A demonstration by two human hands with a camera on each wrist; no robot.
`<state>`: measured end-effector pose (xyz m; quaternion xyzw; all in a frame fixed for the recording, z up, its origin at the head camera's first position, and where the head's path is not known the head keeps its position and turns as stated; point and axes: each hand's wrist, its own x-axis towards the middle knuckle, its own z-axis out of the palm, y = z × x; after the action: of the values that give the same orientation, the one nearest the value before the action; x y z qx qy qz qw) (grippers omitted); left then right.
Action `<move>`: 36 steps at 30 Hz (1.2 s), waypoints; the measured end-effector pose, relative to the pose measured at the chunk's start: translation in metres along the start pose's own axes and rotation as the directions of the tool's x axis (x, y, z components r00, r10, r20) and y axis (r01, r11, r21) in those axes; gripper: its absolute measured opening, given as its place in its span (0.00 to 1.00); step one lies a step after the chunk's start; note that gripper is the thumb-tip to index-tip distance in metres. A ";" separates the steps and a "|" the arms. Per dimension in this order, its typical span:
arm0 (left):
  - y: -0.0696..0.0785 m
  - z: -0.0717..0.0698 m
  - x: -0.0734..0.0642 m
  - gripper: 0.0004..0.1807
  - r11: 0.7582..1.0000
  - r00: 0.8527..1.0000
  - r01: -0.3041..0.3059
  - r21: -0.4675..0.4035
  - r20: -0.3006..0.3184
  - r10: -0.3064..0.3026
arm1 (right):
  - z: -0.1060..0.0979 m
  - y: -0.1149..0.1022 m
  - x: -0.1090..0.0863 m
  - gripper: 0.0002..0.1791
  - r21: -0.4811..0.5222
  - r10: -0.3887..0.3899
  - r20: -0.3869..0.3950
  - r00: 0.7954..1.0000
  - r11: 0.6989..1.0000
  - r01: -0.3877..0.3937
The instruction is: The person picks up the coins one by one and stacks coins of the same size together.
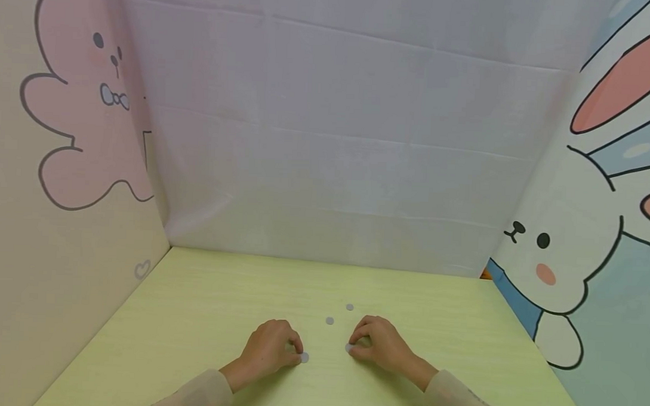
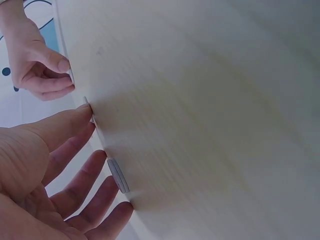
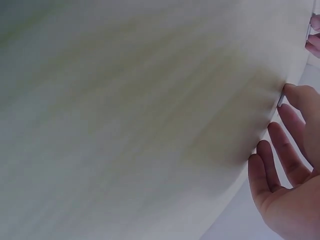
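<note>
My left hand (image 1: 270, 348) is low over the table, thumb and index finger pinching a small flat grey disc (image 1: 304, 357) by its edge. In the left wrist view a short stack of grey discs (image 2: 118, 176) shows by the other fingertips of that hand; the hand hides it from the head view. To the right, my right hand (image 1: 380, 346) pinches another grey disc (image 1: 349, 348) between thumb and index finger, its other fingertips right at the tabletop in the right wrist view. Beyond the hands lie two more discs, a nearer disc (image 1: 329, 321) and a farther disc (image 1: 349, 307).
A pale yellow-green tabletop (image 1: 219, 295) spreads under both hands. White cloth (image 1: 327, 137) hangs along its back edge. Printed panels with cartoon animals close in the left side (image 1: 87, 242) and the right side (image 1: 611, 332).
</note>
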<state>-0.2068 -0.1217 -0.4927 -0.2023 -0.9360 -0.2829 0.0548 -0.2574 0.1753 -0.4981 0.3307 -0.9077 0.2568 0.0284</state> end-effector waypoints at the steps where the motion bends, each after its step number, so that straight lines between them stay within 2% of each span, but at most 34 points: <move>1: 0.000 0.000 0.000 0.08 1.000 1.000 0.001 0.002 -0.001 -0.001 | 0.001 0.000 0.001 0.04 0.001 -0.002 -0.004 1.000 1.000 0.002; 12: 0.001 0.000 0.000 0.08 1.000 1.000 -0.011 -0.002 -0.007 0.011 | 0.008 -0.015 0.005 0.03 0.038 -0.023 -0.022 0.999 0.999 0.024; 19: -0.001 0.002 0.000 0.08 1.000 1.000 -0.012 -0.001 -0.007 0.012 | 0.011 -0.023 0.008 0.03 0.080 -0.020 -0.005 1.000 0.997 0.020; 28: 0.000 0.002 0.001 0.07 1.000 1.000 -0.003 0.007 -0.003 0.003 | 0.017 -0.030 0.014 0.04 0.041 -0.032 0.001 0.999 0.999 0.032; 36: -0.001 0.002 0.000 0.07 1.000 1.000 -0.012 0.012 -0.008 0.013 | 0.022 -0.040 0.017 0.04 0.083 -0.041 0.008 0.999 0.996 0.041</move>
<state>-0.2075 -0.1216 -0.4945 -0.2067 -0.9361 -0.2780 0.0618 -0.2438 0.1284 -0.4955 0.3513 -0.8895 0.2918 0.0157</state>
